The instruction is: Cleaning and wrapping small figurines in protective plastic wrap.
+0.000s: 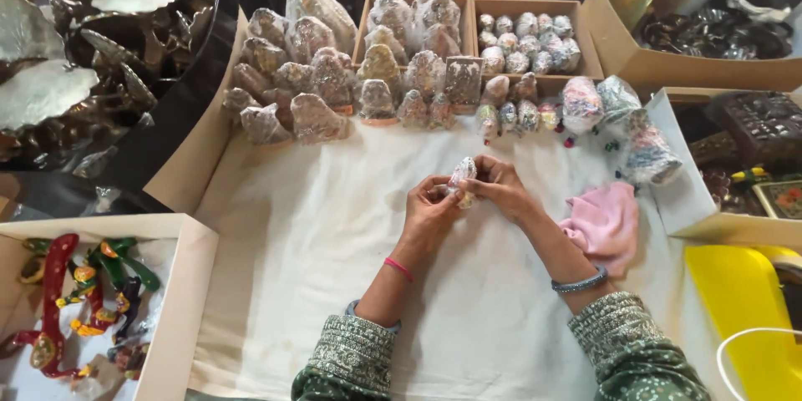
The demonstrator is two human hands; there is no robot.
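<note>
Item: small figurine (pixel 461 180) wrapped in clear plastic; pale with glittery flecks.
Location: held above the white cloth (pixel 317 251), near its far edge.
Left hand (pixel 430 213): fingers closed on the lower part.
Right hand (pixel 501 188): fingertips pinching the top.
Handling: likely light and rigid; wrap probably slippery; grip the base.

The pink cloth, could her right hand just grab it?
Probably yes. The pink cloth lies right beside the right hand with nothing between them, but that hand and the left hand hold a small wrapped figurine.
</note>
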